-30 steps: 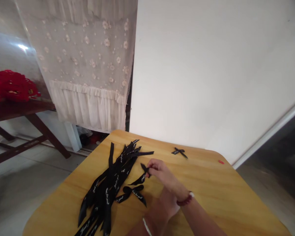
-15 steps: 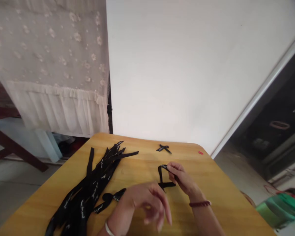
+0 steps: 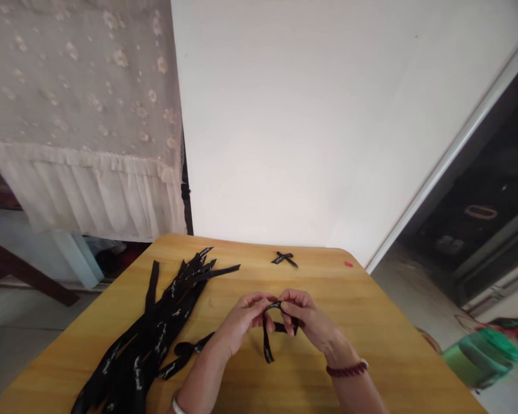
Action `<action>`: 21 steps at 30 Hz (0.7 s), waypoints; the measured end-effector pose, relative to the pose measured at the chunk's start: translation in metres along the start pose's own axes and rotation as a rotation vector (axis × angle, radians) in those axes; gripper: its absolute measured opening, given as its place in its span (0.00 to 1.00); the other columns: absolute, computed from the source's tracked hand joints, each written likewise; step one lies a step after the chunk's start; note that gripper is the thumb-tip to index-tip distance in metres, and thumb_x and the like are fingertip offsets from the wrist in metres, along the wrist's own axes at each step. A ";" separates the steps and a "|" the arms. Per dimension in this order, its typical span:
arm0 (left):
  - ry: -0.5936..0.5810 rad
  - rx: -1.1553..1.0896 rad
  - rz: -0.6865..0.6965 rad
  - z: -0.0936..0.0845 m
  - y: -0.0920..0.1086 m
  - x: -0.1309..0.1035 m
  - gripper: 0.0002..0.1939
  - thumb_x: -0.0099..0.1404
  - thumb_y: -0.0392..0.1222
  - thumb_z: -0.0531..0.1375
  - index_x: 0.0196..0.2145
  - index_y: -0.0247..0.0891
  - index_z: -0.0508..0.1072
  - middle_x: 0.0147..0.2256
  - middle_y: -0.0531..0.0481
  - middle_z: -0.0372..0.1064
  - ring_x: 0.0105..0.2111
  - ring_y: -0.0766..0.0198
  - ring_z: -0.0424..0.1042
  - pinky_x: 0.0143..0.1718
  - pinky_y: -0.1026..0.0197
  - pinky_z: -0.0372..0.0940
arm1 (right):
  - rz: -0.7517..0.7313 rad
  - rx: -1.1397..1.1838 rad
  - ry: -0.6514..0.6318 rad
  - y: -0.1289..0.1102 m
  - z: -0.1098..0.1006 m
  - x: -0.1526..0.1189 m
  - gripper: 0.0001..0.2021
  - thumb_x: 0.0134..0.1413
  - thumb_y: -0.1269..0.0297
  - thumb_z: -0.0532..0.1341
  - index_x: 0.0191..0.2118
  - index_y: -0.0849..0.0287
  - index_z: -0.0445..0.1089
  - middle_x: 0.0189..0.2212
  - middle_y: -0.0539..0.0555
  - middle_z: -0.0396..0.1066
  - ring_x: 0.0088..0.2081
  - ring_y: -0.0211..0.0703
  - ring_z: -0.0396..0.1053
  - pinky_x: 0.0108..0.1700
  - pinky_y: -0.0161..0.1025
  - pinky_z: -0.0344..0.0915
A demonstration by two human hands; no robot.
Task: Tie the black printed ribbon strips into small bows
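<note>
A black ribbon point(image 3: 266, 339) with pale lettering is looped between my two hands above the table. My left hand point(image 3: 251, 313) pinches it on the left of the loop, one tail hanging below the fingers. My right hand point(image 3: 304, 315) is closed on the other side of the same ribbon. To the left lies a pile of cut black ribbons point(image 3: 164, 328), printed with white script. A loose curled ribbon point(image 3: 190, 349) rests between that pile and my left forearm. Beyond my hands sits a small tied black bow point(image 3: 285, 259).
The wooden table point(image 3: 328, 287) stands against a white wall panel point(image 3: 285, 115). A small red object point(image 3: 348, 264) lies near its far right corner. A lace curtain point(image 3: 90, 115) hangs at the left. A green translucent container point(image 3: 479, 356) stands on the floor at the right.
My left hand has moved up and forward from over the table and now grips the ribbon beside my right hand. The ribbon has been lifted and bent into a loop. The view has shifted slightly.
</note>
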State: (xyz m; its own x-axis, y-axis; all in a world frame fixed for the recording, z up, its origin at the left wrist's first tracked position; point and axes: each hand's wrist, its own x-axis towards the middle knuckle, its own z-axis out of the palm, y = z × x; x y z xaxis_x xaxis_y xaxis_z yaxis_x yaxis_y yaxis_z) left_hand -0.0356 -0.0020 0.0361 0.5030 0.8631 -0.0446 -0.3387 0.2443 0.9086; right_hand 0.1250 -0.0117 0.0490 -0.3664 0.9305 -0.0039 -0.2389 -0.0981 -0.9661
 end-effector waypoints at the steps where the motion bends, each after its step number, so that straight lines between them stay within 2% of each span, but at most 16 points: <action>1: -0.010 -0.070 0.007 0.000 0.001 -0.002 0.14 0.53 0.42 0.58 0.38 0.33 0.71 0.15 0.54 0.65 0.18 0.68 0.65 0.31 0.60 0.61 | -0.006 0.008 0.020 0.000 0.000 0.000 0.08 0.45 0.62 0.61 0.29 0.62 0.66 0.12 0.44 0.63 0.13 0.29 0.60 0.16 0.27 0.51; 5: -0.007 -0.200 0.004 -0.003 0.004 -0.004 0.13 0.51 0.37 0.60 0.37 0.31 0.71 0.16 0.51 0.66 0.18 0.68 0.66 0.28 0.62 0.62 | 0.020 0.122 0.026 0.004 -0.004 -0.002 0.11 0.45 0.61 0.61 0.35 0.62 0.68 0.16 0.47 0.68 0.17 0.33 0.66 0.21 0.29 0.57; 9: 0.111 -0.341 0.017 -0.010 -0.001 -0.001 0.07 0.52 0.36 0.60 0.30 0.31 0.72 0.21 0.49 0.69 0.21 0.67 0.68 0.27 0.64 0.64 | 0.002 0.234 -0.030 0.007 -0.011 -0.004 0.14 0.49 0.56 0.57 0.34 0.64 0.69 0.22 0.54 0.72 0.24 0.38 0.69 0.29 0.35 0.62; 15: 0.293 -0.555 -0.016 -0.018 -0.011 0.005 0.03 0.53 0.31 0.59 0.29 0.32 0.70 0.22 0.51 0.70 0.21 0.69 0.69 0.27 0.64 0.67 | 0.002 0.303 -0.022 0.014 -0.016 0.000 0.15 0.50 0.55 0.56 0.32 0.62 0.70 0.24 0.54 0.72 0.26 0.37 0.69 0.32 0.34 0.61; 21: 0.376 -0.633 0.036 -0.021 -0.013 0.008 0.03 0.56 0.30 0.56 0.29 0.31 0.70 0.23 0.51 0.70 0.20 0.70 0.70 0.26 0.66 0.68 | 0.005 0.299 -0.048 0.023 -0.019 0.003 0.15 0.50 0.54 0.55 0.34 0.62 0.69 0.23 0.52 0.71 0.25 0.36 0.68 0.30 0.32 0.61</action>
State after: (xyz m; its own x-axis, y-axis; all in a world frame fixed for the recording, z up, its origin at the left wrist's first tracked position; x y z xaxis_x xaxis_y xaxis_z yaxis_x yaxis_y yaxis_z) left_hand -0.0440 0.0113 0.0146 0.2151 0.9408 -0.2621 -0.8012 0.3235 0.5035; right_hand 0.1352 -0.0044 0.0221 -0.4088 0.9126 0.0111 -0.4886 -0.2086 -0.8472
